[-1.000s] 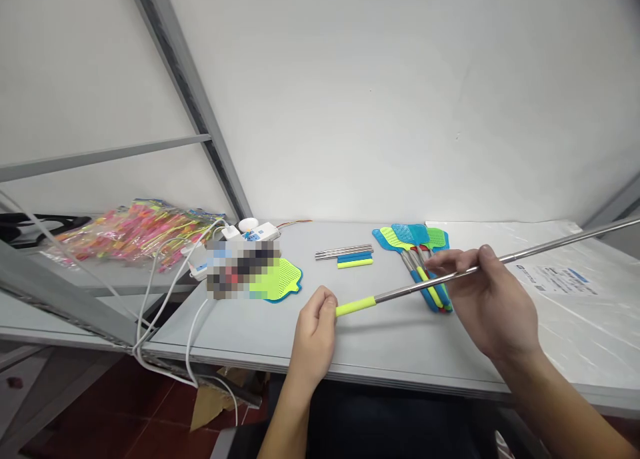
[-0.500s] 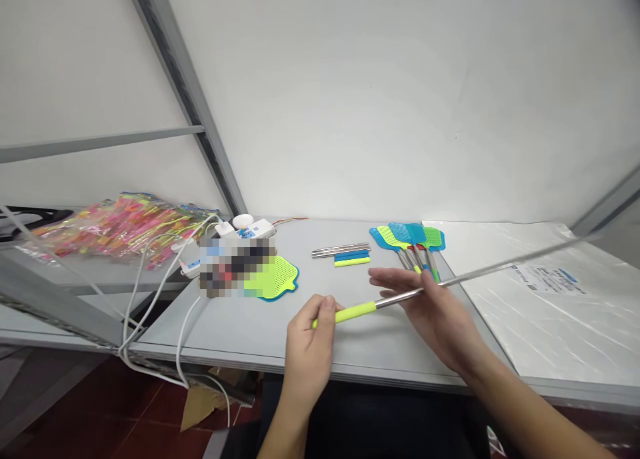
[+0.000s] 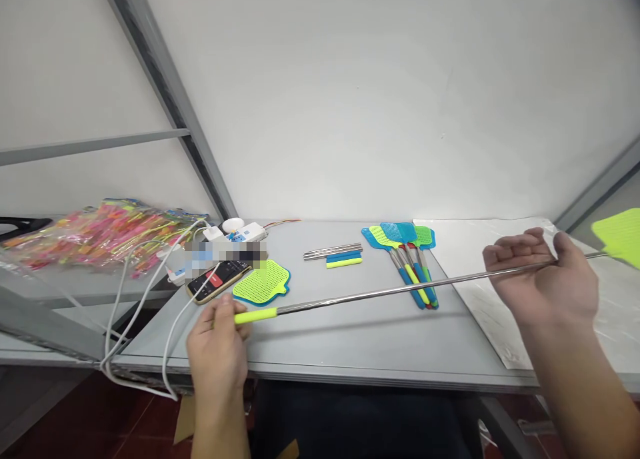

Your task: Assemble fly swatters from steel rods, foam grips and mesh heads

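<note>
A fly swatter with a long metal telescopic rod [image 3: 360, 297] slants across my view. My left hand [image 3: 219, 332] is closed around its yellow-green grip [image 3: 260, 315] at the left. At the right, my right hand [image 3: 545, 286] is palm up with loosely curled, unclosed fingers, and the rod crosses its palm near the thumb. Beyond that hand the swatter's yellow-green head [image 3: 620, 236] shows, blurred and cut by the picture edge. Several finished-looking swatters [image 3: 403, 236] with blue and green heads lie fanned beneath the rod.
Loose swatter heads [image 3: 263, 282] lie beside a phone [image 3: 215, 280]. Metal rods [image 3: 333, 251] and blue and yellow grip tubes [image 3: 344, 262] sit mid-table. White cables run from a power strip [image 3: 250, 232]. Bagged colourful items [image 3: 120, 232] fill the left; a white sheet package [image 3: 480, 246] lies right.
My hands have moved apart, the left one leftward with the grip and the right one rightward along the rod. More rod shows, the right palm has turned up, and the swatter's head has come into view.
</note>
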Demonstrator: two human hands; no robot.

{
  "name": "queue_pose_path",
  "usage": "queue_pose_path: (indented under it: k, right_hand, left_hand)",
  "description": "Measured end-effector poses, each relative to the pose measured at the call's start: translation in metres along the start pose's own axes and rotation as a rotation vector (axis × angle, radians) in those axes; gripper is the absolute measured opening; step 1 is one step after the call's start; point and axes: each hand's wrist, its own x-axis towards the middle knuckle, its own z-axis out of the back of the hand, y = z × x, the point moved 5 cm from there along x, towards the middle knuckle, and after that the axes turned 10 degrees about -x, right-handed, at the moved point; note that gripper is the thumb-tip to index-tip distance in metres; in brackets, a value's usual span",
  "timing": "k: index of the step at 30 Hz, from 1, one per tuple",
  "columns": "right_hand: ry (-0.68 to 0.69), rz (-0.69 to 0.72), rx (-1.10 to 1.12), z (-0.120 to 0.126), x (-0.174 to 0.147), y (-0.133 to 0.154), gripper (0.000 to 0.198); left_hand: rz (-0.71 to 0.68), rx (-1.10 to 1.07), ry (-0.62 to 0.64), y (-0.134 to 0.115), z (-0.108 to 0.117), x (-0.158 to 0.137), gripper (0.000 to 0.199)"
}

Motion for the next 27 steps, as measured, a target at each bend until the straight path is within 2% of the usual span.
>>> queue_pose_path:
  k: [3, 8, 13, 15, 19, 22, 24, 27]
  right_hand:
    - [0.037, -0.026, 0.101, 0.011, 0.010, 0.013, 0.019]
    - [-0.038, -0.057, 0.130, 0.015, 0.011, 0.009, 0.029]
    - [-0.173, 0.029, -0.099, 0.009, 0.005, -0.011, 0.041]
    - [-0.168, 0.035, -0.206, 0.002, -0.003, -0.023, 0.046]
    - [0.019, -0.066, -0.301, -0.027, -0.034, -0.062, 0.048]
    - [0.208, -0.161, -0.330, -0.049, -0.064, -0.087, 0.047]
    - [0.281, -0.178, -0.340, -0.058, -0.078, -0.094, 0.048]
    - [0.398, -0.242, -0.357, -0.063, -0.087, -0.100, 0.051]
  left_hand:
    - [-0.077, -0.026, -0.148, -0.006, 0.014, 0.011, 0.025]
    - [-0.106, 0.009, -0.191, -0.006, 0.022, 0.014, 0.025]
    - [-0.154, 0.068, -0.313, -0.008, 0.031, 0.016, 0.025]
    - [-0.163, 0.092, -0.311, -0.009, 0.026, 0.013, 0.026]
    - [-0.087, 0.088, -0.080, 0.002, -0.008, -0.012, 0.031]
    - [0.036, 0.129, 0.082, 0.016, -0.032, -0.039, 0.035]
    - [0.076, 0.112, 0.117, 0.020, -0.038, -0.048, 0.036]
    - [0.043, 0.039, 0.065, 0.015, -0.030, -0.041, 0.034]
